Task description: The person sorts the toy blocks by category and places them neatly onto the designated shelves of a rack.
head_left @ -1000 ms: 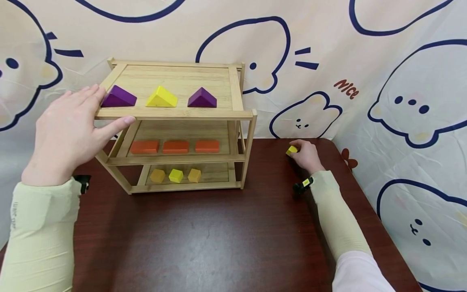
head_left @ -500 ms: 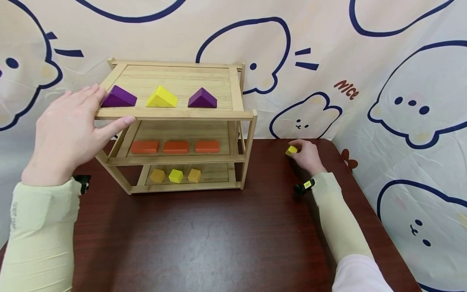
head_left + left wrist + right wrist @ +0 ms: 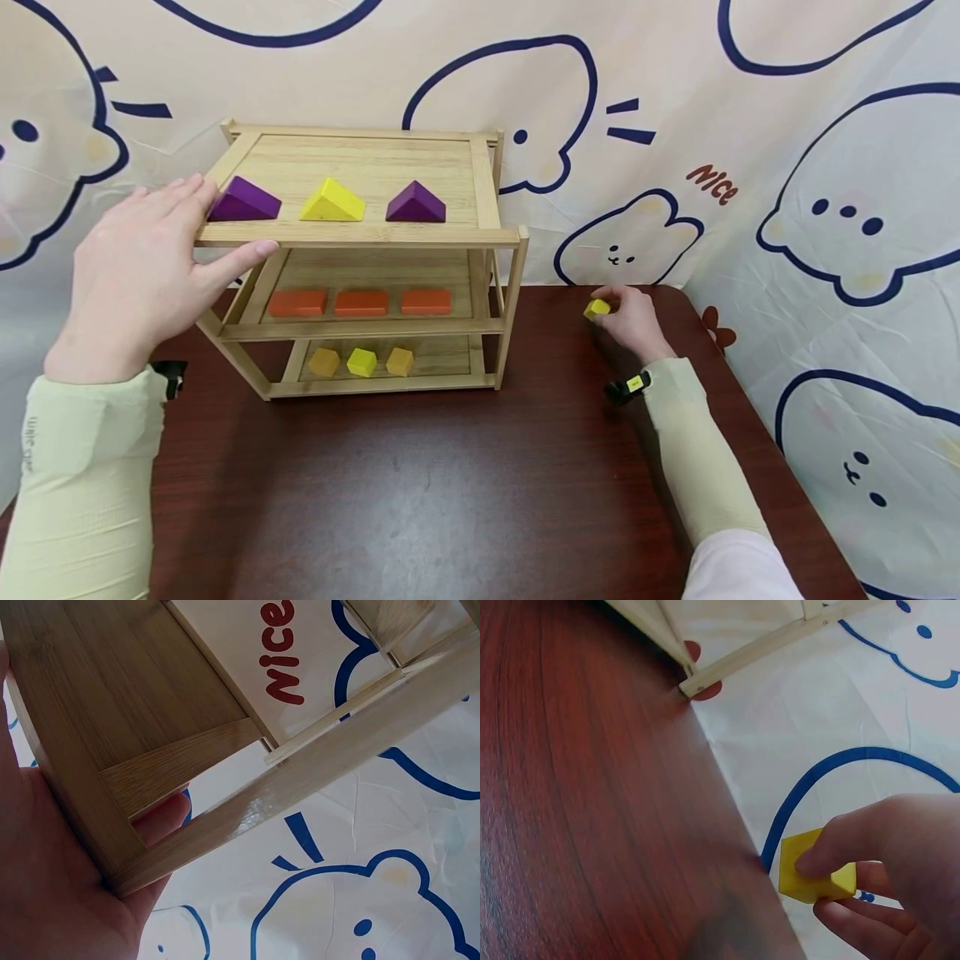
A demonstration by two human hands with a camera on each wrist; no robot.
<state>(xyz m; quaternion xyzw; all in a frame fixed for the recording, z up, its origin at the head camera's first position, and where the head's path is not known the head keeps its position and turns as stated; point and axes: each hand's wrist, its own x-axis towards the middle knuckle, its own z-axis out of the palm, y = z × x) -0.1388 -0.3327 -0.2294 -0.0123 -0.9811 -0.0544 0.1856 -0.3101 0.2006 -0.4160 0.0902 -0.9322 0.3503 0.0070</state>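
Note:
Three tiers of light wood make up a small shelf on the dark table. My left hand holds its upper left front corner, thumb along the front rail. In the left wrist view one fingertip shows behind the corner post. At the table's back right, my right hand pinches a yellow block between thumb and fingers. On the top tier stand a yellow wedge and two purple wedges. Red-orange bars lie on the middle tier, and a yellow cube sits between two orange cubes on the bottom one.
The dark reddish table ends at the back and right against a white cloth printed with blue cartoon outlines. Between the shelf's right post and my right hand lies a stretch of tabletop.
My right hand has shifted very slightly left with the yellow block. My left hand and the shelf stay where they were.

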